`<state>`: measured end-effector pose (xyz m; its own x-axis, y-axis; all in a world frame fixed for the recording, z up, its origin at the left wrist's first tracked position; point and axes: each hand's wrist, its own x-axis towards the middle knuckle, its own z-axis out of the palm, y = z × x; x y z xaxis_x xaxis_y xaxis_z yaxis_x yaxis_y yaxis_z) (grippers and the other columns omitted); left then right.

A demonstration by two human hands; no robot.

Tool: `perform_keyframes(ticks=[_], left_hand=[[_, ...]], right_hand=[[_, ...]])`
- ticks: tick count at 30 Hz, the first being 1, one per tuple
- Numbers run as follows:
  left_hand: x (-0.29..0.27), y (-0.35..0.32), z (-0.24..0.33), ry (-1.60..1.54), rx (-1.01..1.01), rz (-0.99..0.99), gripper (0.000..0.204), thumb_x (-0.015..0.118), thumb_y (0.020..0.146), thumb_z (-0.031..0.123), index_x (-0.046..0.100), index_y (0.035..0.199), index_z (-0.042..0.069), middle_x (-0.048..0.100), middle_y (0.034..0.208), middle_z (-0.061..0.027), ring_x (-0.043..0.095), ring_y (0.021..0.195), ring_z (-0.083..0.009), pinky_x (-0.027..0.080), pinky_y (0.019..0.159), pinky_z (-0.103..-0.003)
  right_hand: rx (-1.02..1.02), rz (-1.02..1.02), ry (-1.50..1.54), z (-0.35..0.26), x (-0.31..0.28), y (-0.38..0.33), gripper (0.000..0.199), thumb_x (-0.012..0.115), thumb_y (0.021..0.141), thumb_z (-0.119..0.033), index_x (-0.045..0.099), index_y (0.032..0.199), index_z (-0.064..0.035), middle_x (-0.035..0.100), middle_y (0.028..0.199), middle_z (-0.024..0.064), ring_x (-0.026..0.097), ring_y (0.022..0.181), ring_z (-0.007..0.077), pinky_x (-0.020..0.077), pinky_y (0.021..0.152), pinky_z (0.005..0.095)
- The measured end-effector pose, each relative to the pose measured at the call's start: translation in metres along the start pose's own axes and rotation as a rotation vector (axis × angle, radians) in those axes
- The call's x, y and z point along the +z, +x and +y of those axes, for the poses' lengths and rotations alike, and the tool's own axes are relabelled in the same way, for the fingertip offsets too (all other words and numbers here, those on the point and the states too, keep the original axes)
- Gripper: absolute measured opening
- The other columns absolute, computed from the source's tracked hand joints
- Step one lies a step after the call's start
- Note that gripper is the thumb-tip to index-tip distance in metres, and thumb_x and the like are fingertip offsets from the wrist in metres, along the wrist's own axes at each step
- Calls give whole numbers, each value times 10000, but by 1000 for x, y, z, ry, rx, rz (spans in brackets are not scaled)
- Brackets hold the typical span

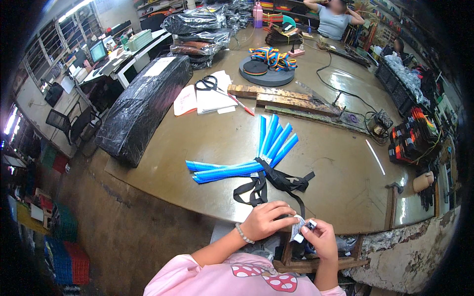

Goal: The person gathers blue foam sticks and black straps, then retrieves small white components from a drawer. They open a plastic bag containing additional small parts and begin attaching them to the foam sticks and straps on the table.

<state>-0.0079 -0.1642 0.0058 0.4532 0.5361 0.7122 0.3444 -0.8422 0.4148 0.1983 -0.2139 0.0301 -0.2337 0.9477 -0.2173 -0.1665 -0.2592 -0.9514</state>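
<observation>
At the table's near edge my two hands meet over a small folded white strip (pixel 297 229). My right hand (pixel 323 238) pinches it together with a small black-and-white piece (pixel 310 225), too small to name. The fingers of my left hand (pixel 269 220) are bent over, their tips against the strip's left side. Just beyond lie blue striped webbing straps (pixel 276 140), fanned out in two bunches. Black webbing straps (pixel 284 180) are attached near their middle, and one black end trails down toward my hands.
Scissors (pixel 206 84) and a red pen (pixel 243 104) lie by papers (pixel 217 101). A black-wrapped bundle (pixel 148 106) stands left. Metal bars (pixel 291 101), a grey webbing roll (pixel 266 76) with multicoloured strap (pixel 274 58) and a cable (pixel 328 74) lie farther back. Another person (pixel 336 22) is across the table.
</observation>
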Motion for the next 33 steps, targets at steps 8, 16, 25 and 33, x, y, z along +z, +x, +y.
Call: perform_keyframes(ticks=[8,16,25,33], left_hand=[[41,-1,22,-1564,-965,225,473,341,975,286,291,1342,-8,475,1256,-152,492,1126,-200,372,987,-336],[53,-2,13,-1651,-1085,383,375,348,977,270,493,1137,-36,551,1153,-123,539,1052,-189,415,935,-318],[57,-12,6,-1817,-1234,332,235,434,952,205,513,1083,27,509,817,-17,449,678,-102,389,605,-239],[43,-2,19,-1686,-1210,331,357,477,939,277,511,1123,-27,552,854,-15,473,681,-50,393,553,-178]], right_hand=[[-102,208,92,12,12,14,159,618,830,-36,595,964,46,604,894,30,554,799,84,443,746,223],[-92,206,-75,11,22,30,127,601,837,-44,619,940,28,590,944,34,536,836,78,432,734,212],[-586,310,-441,10,13,45,182,675,710,12,688,879,-54,527,981,60,504,829,123,405,667,227],[-543,211,-532,22,9,37,320,677,636,-19,708,934,-134,525,1151,85,476,1011,221,389,868,313]])
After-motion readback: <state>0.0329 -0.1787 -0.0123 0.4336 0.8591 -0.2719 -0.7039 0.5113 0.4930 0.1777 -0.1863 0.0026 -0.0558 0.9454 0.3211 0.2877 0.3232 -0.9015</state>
